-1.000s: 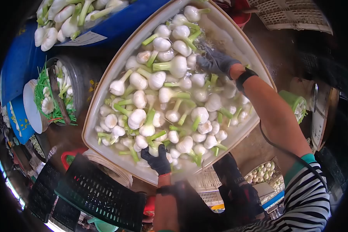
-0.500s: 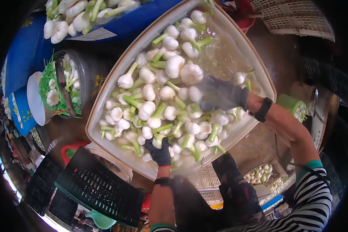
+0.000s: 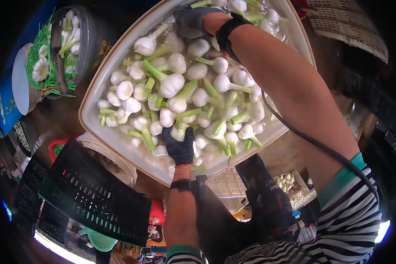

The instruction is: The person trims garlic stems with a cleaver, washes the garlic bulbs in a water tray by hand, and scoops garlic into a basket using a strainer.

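Note:
A large pale tub [image 3: 89,105] with a brown rim holds many white garlic bulbs [image 3: 171,85] with green stems, lying in water. My left hand [image 3: 179,147], in a dark glove, is at the near side with its fingers curved around a garlic bulb, whose top shows between thumb and forefinger. Other bulbs touch it on both sides. Toward the far side, my right hand [image 3: 192,22], in a grey glove, reaches down at the water among the bulbs. Its fingertips are hidden, so what it grips cannot be seen. My right forearm covers part of the tub.
Left of the tub stands a bucket [image 3: 84,44] with garlic and green strands. A black perforated crate [image 3: 97,193] is at the lower left, beside a red container [image 3: 156,212]. A woven basket [image 3: 347,22] lies at the upper right. A dark cable crosses my right arm.
My right hand has moved from the tub's right middle to its far side, up and left. My left hand stays on the same bulb. The view has shifted, so the tub appears higher.

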A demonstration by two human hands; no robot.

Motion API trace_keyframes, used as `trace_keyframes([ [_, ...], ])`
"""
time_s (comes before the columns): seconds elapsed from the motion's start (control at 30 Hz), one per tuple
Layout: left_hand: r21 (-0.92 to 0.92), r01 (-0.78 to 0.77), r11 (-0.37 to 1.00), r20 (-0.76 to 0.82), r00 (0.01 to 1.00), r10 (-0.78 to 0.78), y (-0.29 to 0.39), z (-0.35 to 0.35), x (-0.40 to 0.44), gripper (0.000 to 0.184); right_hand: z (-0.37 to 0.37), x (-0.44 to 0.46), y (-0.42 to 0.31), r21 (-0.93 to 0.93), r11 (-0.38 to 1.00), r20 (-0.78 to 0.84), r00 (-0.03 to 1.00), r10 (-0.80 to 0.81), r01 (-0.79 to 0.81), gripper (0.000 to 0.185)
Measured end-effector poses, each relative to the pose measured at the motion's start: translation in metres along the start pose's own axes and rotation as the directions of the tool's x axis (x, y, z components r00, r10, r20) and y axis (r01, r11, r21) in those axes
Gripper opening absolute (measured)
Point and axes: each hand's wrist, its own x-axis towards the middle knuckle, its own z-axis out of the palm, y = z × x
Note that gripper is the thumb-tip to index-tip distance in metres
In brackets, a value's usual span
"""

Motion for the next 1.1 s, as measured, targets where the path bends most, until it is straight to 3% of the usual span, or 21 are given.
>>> trace_keyframes([
  [0.03,-0.013,0.001,1.0,0.002,1.0,-0.001,-0.001,0.0,0.001,0.066,-0.018,-0.018,-0.01,-0.156,0.982,0.039,0.994,-0.1,0.105,0.055],
  [0.13,-0.034,0.004,0.999,-0.001,1.0,-0.004,-0.002,0.0,0.0,0.066,-0.023,-0.046,-0.002,-0.031,0.987,0.154,0.976,-0.152,0.158,0.059],
  [0.17,-0.095,0.066,0.993,-0.008,0.998,-0.067,0.001,0.003,-0.002,0.068,-0.029,-0.053,0.003,0.005,0.985,0.187,0.968,-0.169,0.171,0.06],
  [0.23,-0.032,0.036,0.999,0.0,0.999,-0.036,0.005,-0.001,-0.001,0.065,-0.043,-0.07,0.014,0.083,0.979,0.238,0.951,-0.198,0.184,0.064],
  [0.27,-0.047,0.032,0.998,0.007,0.999,-0.032,0.005,0.0,0.0,0.064,-0.049,-0.084,0.013,0.104,0.982,0.232,0.957,-0.177,0.156,0.046],
  [0.3,-0.058,0.025,0.998,0.014,1.0,-0.025,0.004,0.0,0.001,0.064,-0.049,-0.102,0.019,-0.069,0.97,0.072,0.971,-0.227,0.231,0.047],
  [0.37,-0.079,0.027,0.997,0.036,0.999,-0.024,0.003,-0.003,0.004,0.064,-0.054,-0.14,0.033,-0.098,0.92,-0.087,0.917,-0.388,0.38,0.045],
  [0.43,-0.102,0.054,0.993,0.076,0.996,-0.047,0.006,-0.007,0.003,0.064,-0.057,-0.194,0.031,0.122,0.947,-0.297,0.921,-0.252,0.298,0.044],
  [0.47,-0.12,0.153,0.981,0.13,0.982,-0.137,0.012,-0.013,0.001,0.065,-0.057,-0.221,0.032,0.244,0.936,-0.384,0.912,-0.148,0.254,0.043],
  [0.53,-0.236,0.11,0.965,0.103,0.991,-0.088,0.007,-0.016,-0.007,0.067,-0.032,-0.269,0.037,0.311,0.939,-0.451,0.893,0.007,0.15,0.039],
  [0.57,-0.279,0.095,0.956,0.069,0.994,-0.079,0.006,-0.017,-0.014,0.068,-0.015,-0.286,0.032,0.237,0.96,-0.445,0.895,-0.03,0.15,0.04],
  [0.63,-0.101,-0.016,0.995,0.09,0.996,0.025,0.001,-0.017,-0.026,0.068,0.024,-0.309,0.022,0.075,0.982,-0.406,0.905,-0.129,0.174,0.043],
  [0.7,0.193,-0.192,0.962,0.134,0.977,0.168,-0.003,-0.004,-0.028,0.068,0.069,-0.306,0.024,0.001,0.973,-0.328,0.919,-0.218,0.231,0.044],
  [0.77,0.312,-0.142,0.94,0.126,0.986,0.107,-0.005,0.01,-0.017,0.066,0.091,-0.292,0.024,0.024,0.985,-0.299,0.942,-0.155,0.169,0.041],
  [0.83,0.195,-0.105,0.975,0.265,0.963,0.05,-0.001,0.01,-0.002,0.07,0.102,-0.276,0.04,0.074,0.991,-0.244,0.966,-0.087,0.108,0.038],
  [0.87,0.223,-0.095,0.97,0.257,0.966,0.035,0.001,0.012,0.002,0.07,0.109,-0.269,0.051,0.116,0.979,-0.302,0.945,-0.124,0.166,0.037],
  [0.97,0.174,-0.205,0.963,0.327,0.935,0.14,-0.01,0.022,0.017,0.069,0.103,-0.252,0.06,0.346,0.93,0.055,0.992,0.114,-0.126,0.034],
  [1.0,0.193,-0.206,0.96,0.31,0.94,0.139,-0.013,0.024,0.018,0.062,0.096,-0.255,0.045,0.207,0.969,0.017,0.991,0.136,-0.137,0.032],
  [1.07,-0.032,-0.176,0.984,0.344,0.922,0.176,-0.021,0.019,0.021,0.063,0.097,-0.281,0.022,0.292,0.954,-0.344,0.938,0.037,0.07,0.03],
  [1.1,-0.148,-0.157,0.976,0.358,0.912,0.201,-0.02,0.018,0.023,0.064,0.095,-0.295,0.011,0.297,0.938,-0.518,0.855,0.0,0.18,0.029],
])
